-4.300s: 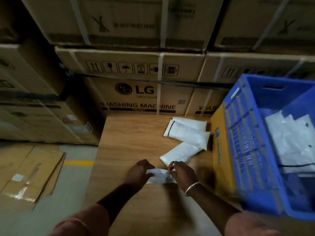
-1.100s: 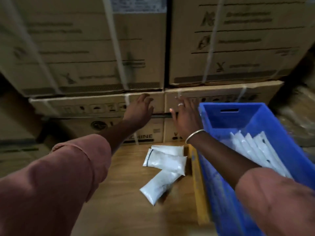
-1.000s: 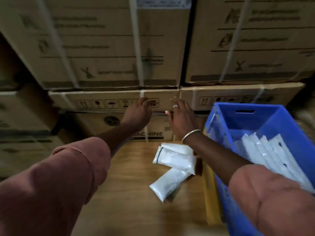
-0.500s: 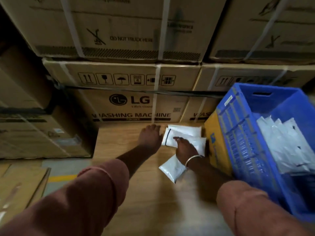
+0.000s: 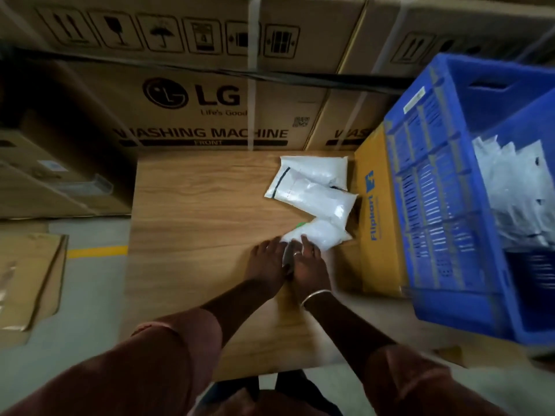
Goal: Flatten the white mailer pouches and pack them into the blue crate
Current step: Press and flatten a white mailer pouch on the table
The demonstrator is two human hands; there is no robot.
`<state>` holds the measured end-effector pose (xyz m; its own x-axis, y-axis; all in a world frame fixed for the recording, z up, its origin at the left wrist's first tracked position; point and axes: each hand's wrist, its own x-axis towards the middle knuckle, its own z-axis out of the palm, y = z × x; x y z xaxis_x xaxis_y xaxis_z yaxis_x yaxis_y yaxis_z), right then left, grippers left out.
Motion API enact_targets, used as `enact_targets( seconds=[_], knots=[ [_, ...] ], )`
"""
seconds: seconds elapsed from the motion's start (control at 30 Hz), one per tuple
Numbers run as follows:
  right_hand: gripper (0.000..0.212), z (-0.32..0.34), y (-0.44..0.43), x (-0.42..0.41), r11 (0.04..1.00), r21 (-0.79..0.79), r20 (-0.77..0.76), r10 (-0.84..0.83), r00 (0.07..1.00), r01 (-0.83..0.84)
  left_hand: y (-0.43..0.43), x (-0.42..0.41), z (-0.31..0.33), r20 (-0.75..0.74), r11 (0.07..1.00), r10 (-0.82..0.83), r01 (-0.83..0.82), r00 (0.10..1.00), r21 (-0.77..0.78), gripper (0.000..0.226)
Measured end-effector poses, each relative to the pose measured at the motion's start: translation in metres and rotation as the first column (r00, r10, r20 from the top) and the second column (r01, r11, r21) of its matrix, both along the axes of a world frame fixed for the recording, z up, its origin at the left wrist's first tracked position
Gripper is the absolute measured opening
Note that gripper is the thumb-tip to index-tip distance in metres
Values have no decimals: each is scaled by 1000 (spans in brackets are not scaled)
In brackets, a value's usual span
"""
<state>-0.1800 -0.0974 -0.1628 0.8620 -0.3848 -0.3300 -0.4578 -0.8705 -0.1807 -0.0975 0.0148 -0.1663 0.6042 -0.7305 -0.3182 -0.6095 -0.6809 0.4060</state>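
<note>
Change: both hands have drawn back from the far pouches and now meet on the near end of the nearest pouch.
Left hand: fingers straight, pressing on it; no pinch shows.
Right hand: the same, flat on it.
Pouch: on the table, puffy, beside the crate.
Others: two pouches wait behind it.
Meaning: flattening probably starts; packing not yet.

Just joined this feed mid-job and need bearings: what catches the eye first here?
The blue crate at right, already holding white pouches, stands out first, with the LG washing machine carton behind the wooden table. Mid-table, the left hand and right hand rest on the nearest pouch; two more pouches lie beyond it.
</note>
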Motion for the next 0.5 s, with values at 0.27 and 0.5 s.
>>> enact_targets(
  seconds=[0.27, 0.5],
  knots=[
    [31, 8, 42, -54, 1000, -17, 243, 9, 970, -5, 65, -54, -23, 66, 975, 203, -196, 977, -101, 52],
    [52, -30, -11, -27, 999, -41, 194, 0, 981, 8, 34, -55, -42, 126, 924, 382, -378, 916, -56, 57]
  ],
)
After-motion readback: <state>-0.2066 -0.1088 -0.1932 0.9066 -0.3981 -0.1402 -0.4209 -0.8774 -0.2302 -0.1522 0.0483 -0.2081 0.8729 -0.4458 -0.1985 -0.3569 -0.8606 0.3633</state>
